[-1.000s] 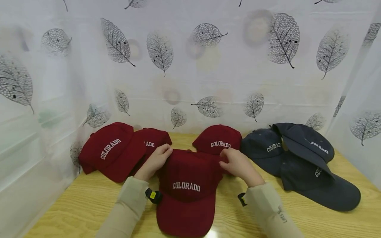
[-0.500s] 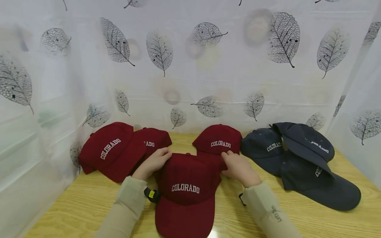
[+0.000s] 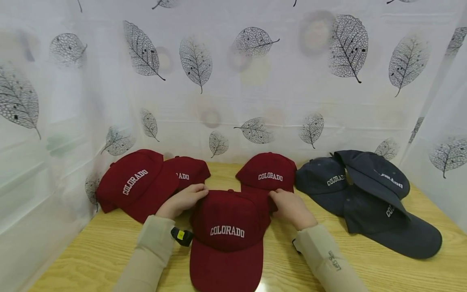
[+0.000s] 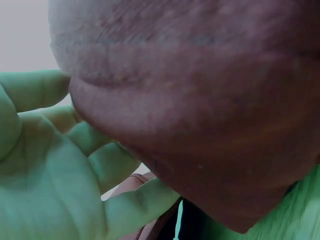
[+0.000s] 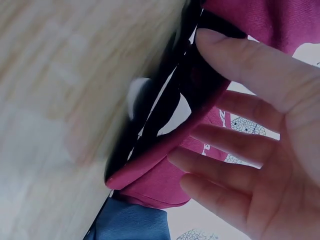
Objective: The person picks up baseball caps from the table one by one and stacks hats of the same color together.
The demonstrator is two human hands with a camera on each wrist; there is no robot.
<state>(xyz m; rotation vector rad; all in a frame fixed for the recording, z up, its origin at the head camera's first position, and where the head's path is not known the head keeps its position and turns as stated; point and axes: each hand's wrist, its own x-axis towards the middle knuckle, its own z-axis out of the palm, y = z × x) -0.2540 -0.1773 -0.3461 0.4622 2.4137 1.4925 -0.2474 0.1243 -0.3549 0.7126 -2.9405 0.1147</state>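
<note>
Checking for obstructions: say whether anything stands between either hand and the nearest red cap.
Nothing visible does: the left hand touches the nearest red cap at its far left, and the right hand pinches its rim.

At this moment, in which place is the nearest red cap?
In the head view, the nearest red cap is at the lower middle, its crown between the left hand and the right hand.

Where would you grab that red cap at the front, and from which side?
The front red cap is probably best taken by its brim, from the near side: the brim is broad, points that way and lies uncovered. The rounded crown looks harder to pinch, and another red cap sits close behind it.
</note>
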